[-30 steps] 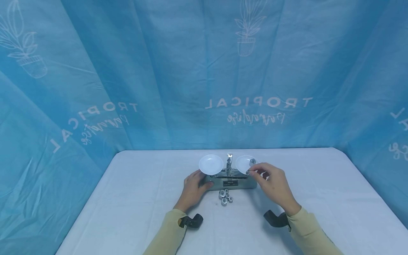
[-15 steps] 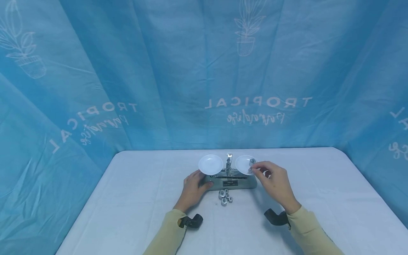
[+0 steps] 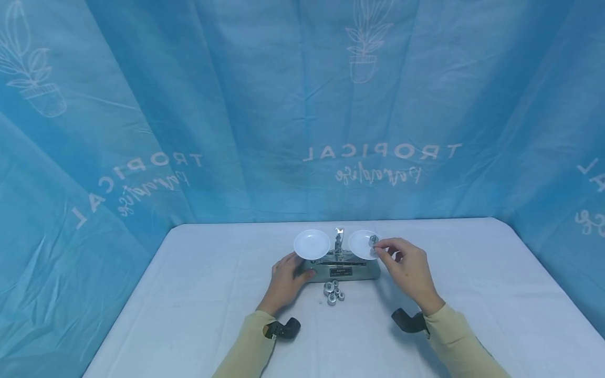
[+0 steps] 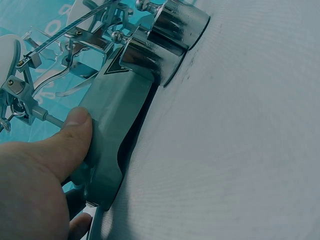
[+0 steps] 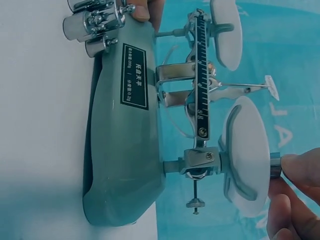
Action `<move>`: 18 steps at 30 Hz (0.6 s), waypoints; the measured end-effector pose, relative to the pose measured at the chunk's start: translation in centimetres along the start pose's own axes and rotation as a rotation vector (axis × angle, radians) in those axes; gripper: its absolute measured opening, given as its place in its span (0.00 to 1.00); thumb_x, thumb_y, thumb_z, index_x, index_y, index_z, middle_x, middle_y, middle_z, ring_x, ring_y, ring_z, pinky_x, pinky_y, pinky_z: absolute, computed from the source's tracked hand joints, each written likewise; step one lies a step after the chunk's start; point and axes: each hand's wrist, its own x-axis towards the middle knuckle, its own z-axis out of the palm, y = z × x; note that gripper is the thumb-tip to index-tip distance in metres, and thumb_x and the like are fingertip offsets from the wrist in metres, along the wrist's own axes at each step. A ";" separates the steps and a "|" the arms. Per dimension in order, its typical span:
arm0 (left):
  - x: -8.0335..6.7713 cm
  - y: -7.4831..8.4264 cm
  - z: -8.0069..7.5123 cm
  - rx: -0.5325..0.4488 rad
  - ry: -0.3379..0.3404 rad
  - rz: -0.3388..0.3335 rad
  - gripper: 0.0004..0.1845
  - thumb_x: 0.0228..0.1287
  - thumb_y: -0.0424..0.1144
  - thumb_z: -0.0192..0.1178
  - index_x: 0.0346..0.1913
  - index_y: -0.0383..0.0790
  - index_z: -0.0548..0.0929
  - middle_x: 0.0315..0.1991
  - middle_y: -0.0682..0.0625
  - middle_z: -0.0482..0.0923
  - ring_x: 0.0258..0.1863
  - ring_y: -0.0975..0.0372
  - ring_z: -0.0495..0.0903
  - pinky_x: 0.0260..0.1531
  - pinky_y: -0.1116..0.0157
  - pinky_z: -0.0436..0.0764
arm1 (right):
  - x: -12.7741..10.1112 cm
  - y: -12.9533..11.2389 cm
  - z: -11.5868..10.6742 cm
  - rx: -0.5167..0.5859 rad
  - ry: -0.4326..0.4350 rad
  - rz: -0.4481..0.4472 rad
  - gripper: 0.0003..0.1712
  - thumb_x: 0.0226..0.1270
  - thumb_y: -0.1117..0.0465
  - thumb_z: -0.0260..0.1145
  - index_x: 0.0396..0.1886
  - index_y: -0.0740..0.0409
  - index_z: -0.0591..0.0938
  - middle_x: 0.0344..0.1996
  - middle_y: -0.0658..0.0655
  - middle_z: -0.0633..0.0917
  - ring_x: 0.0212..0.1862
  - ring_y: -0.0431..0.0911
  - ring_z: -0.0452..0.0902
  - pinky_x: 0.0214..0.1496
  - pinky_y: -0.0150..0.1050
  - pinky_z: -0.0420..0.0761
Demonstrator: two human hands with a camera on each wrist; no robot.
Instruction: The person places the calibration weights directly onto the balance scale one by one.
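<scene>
A grey-green two-pan balance scale (image 3: 359, 274) stands on the white cloth. My left hand (image 3: 284, 278) grips the left end of its base, with the thumb (image 4: 75, 135) on the front face in the left wrist view. At the right pan (image 3: 358, 244), my right hand (image 3: 406, 269) pinches a small metal weight (image 5: 275, 166) between thumb and fingertips, right at the pan's surface. Another metal weight (image 3: 374, 239) with a knob stands on that pan, close by the fingertips. The white left pan (image 3: 312, 244) carries nothing.
Several knobbed metal weights (image 3: 332, 299) stand clustered on the cloth right before the scale's front. A graduated beam (image 5: 201, 75) runs between the pans above the base. Behind the table (image 3: 212, 262) hangs a blue printed curtain (image 3: 264, 184).
My right hand has shifted slightly, carrying the small weight from the right pan's front rim to beside the other weight. The left hand stays on the base.
</scene>
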 end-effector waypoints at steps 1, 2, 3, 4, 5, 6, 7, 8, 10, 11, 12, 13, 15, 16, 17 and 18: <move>0.0 0.0 0.0 0.000 0.000 0.000 0.31 0.69 0.50 0.62 0.72 0.44 0.72 0.71 0.47 0.70 0.74 0.48 0.62 0.72 0.41 0.52 | 0.0 0.0 0.0 -0.001 0.005 -0.004 0.06 0.65 0.66 0.73 0.40 0.59 0.88 0.34 0.53 0.87 0.33 0.43 0.75 0.31 0.32 0.76; 0.0 0.0 0.0 -0.001 -0.001 -0.001 0.31 0.69 0.51 0.62 0.72 0.44 0.72 0.71 0.47 0.70 0.74 0.48 0.62 0.72 0.41 0.52 | 0.0 0.1 0.1 0.000 0.010 -0.005 0.05 0.64 0.66 0.73 0.40 0.59 0.88 0.34 0.54 0.87 0.33 0.43 0.75 0.31 0.32 0.76; 0.0 0.0 0.0 -0.001 -0.001 -0.001 0.31 0.70 0.51 0.62 0.72 0.44 0.72 0.71 0.47 0.70 0.74 0.48 0.62 0.72 0.41 0.52 | 0.0 0.1 0.1 0.002 0.013 -0.005 0.05 0.64 0.66 0.73 0.40 0.59 0.88 0.34 0.54 0.87 0.33 0.43 0.75 0.31 0.32 0.76; 0.0 0.0 0.0 -0.001 -0.001 -0.001 0.31 0.70 0.51 0.62 0.72 0.44 0.72 0.71 0.47 0.70 0.74 0.48 0.62 0.72 0.41 0.52 | 0.0 0.2 0.1 0.003 0.017 -0.009 0.05 0.64 0.66 0.73 0.40 0.59 0.88 0.33 0.54 0.87 0.32 0.43 0.75 0.30 0.32 0.75; 0.0 -0.1 0.0 -0.001 -0.001 -0.001 0.31 0.70 0.51 0.62 0.72 0.44 0.72 0.71 0.47 0.70 0.74 0.48 0.62 0.72 0.41 0.52 | 0.0 0.2 0.2 0.001 0.020 -0.012 0.05 0.64 0.66 0.73 0.39 0.59 0.88 0.33 0.54 0.87 0.32 0.43 0.75 0.30 0.32 0.75; 0.0 -0.1 0.1 0.000 -0.001 0.000 0.31 0.70 0.51 0.62 0.72 0.44 0.72 0.71 0.47 0.70 0.74 0.48 0.62 0.72 0.41 0.53 | 0.0 0.3 0.2 0.001 0.022 -0.014 0.05 0.64 0.66 0.73 0.39 0.59 0.88 0.33 0.54 0.87 0.32 0.43 0.75 0.30 0.32 0.75; 0.0 -0.1 0.1 0.000 -0.001 0.000 0.31 0.70 0.51 0.62 0.72 0.44 0.72 0.71 0.47 0.70 0.74 0.48 0.62 0.72 0.41 0.52 | 0.0 0.3 0.2 0.003 0.025 -0.016 0.04 0.64 0.66 0.72 0.39 0.60 0.88 0.33 0.54 0.87 0.32 0.43 0.75 0.30 0.32 0.75; 0.0 -0.2 0.1 0.001 0.000 -0.001 0.31 0.70 0.51 0.62 0.72 0.44 0.72 0.71 0.47 0.70 0.74 0.49 0.62 0.72 0.41 0.52 | 0.0 0.3 0.2 0.003 0.027 -0.017 0.04 0.64 0.66 0.72 0.39 0.60 0.88 0.33 0.54 0.87 0.32 0.43 0.75 0.30 0.32 0.75; 0.0 -0.2 0.1 0.000 0.001 0.002 0.31 0.70 0.51 0.62 0.72 0.44 0.72 0.71 0.47 0.70 0.73 0.48 0.62 0.72 0.41 0.53 | 0.0 0.4 0.3 -0.005 0.030 -0.018 0.04 0.64 0.66 0.73 0.39 0.59 0.88 0.33 0.55 0.88 0.32 0.43 0.75 0.29 0.32 0.75; 0.0 -0.2 0.1 -0.001 0.001 0.001 0.31 0.70 0.51 0.62 0.72 0.44 0.72 0.71 0.47 0.71 0.73 0.48 0.62 0.72 0.41 0.53 | 0.0 0.4 0.3 -0.008 0.031 -0.017 0.04 0.64 0.66 0.73 0.38 0.59 0.88 0.34 0.54 0.88 0.32 0.43 0.75 0.29 0.32 0.75; 0.0 -0.2 0.1 -0.002 0.001 0.001 0.31 0.70 0.51 0.62 0.72 0.44 0.72 0.71 0.47 0.71 0.73 0.48 0.62 0.72 0.41 0.53 | 0.0 0.4 0.3 -0.010 0.032 -0.016 0.04 0.65 0.65 0.73 0.39 0.59 0.88 0.34 0.54 0.88 0.32 0.43 0.75 0.30 0.32 0.75; 0.0 -0.2 0.1 -0.002 0.001 -0.001 0.31 0.70 0.51 0.62 0.72 0.44 0.72 0.71 0.47 0.71 0.74 0.48 0.62 0.72 0.41 0.52 | 0.0 0.4 0.3 -0.011 0.033 -0.014 0.04 0.65 0.65 0.73 0.39 0.59 0.88 0.34 0.54 0.88 0.32 0.43 0.75 0.30 0.32 0.75; 0.0 -0.2 0.1 -0.002 0.000 -0.001 0.31 0.70 0.51 0.61 0.72 0.44 0.72 0.71 0.47 0.70 0.74 0.48 0.62 0.72 0.41 0.52 | 0.0 0.4 0.3 -0.016 0.034 -0.012 0.04 0.65 0.65 0.73 0.39 0.59 0.88 0.34 0.54 0.88 0.32 0.43 0.75 0.29 0.33 0.75; 0.0 -0.1 0.1 -0.001 -0.001 -0.003 0.31 0.70 0.51 0.61 0.72 0.44 0.72 0.71 0.47 0.70 0.74 0.49 0.62 0.73 0.41 0.52 | 0.0 0.4 0.3 -0.017 0.035 -0.011 0.04 0.65 0.65 0.73 0.39 0.59 0.88 0.34 0.54 0.88 0.32 0.43 0.75 0.29 0.33 0.75; 0.0 -0.1 0.1 0.000 -0.001 -0.002 0.31 0.70 0.51 0.61 0.72 0.44 0.72 0.71 0.47 0.70 0.74 0.49 0.62 0.73 0.41 0.52 | -0.1 0.5 0.3 -0.018 0.034 -0.010 0.04 0.65 0.65 0.73 0.39 0.59 0.88 0.34 0.54 0.88 0.32 0.43 0.75 0.29 0.33 0.75; 0.0 -0.1 0.1 0.002 0.000 0.000 0.31 0.70 0.51 0.61 0.72 0.44 0.72 0.71 0.47 0.70 0.74 0.48 0.62 0.72 0.41 0.53 | -0.1 0.5 0.3 -0.018 0.034 -0.009 0.04 0.65 0.65 0.73 0.39 0.59 0.88 0.34 0.54 0.88 0.32 0.43 0.75 0.29 0.33 0.75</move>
